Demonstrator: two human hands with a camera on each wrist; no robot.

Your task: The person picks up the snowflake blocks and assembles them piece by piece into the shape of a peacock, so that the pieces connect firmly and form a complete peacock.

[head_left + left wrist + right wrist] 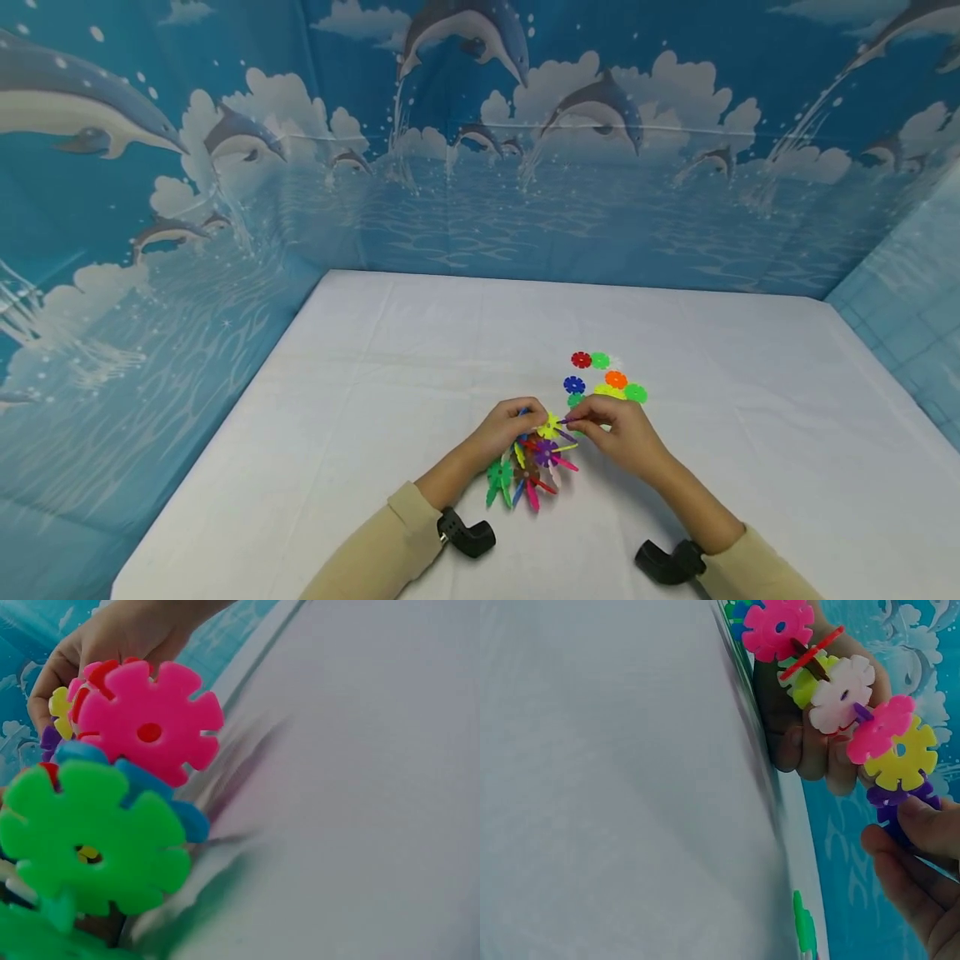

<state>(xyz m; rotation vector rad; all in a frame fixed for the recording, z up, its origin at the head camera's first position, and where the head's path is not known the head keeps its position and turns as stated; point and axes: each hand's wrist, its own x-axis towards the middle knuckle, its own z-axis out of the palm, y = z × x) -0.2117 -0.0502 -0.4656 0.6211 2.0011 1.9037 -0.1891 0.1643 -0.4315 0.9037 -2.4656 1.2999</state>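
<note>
My left hand point(510, 429) grips a cluster of interlocking plastic flower discs point(527, 475) in many colours, slotted together at angles, low over the table. My right hand point(618, 429) pinches a purple disc point(894, 829) between thumb and fingers. In the right wrist view it touches another purple disc below a yellow disc point(904, 757) at the cluster's end; whether it is slotted in, I cannot tell. A white disc point(841, 696) sits farther along. The left wrist view shows a pink disc point(169, 712) and a green disc point(105, 847) close up, covering part of a hand.
Loose flower discs lie on the white table point(420, 333) just beyond my right hand, among them a red disc point(581, 360), a blue disc point(574, 385), an orange disc point(616, 379) and a green disc point(635, 392). A dolphin-print curtain point(480, 208) surrounds the table's far and side edges.
</note>
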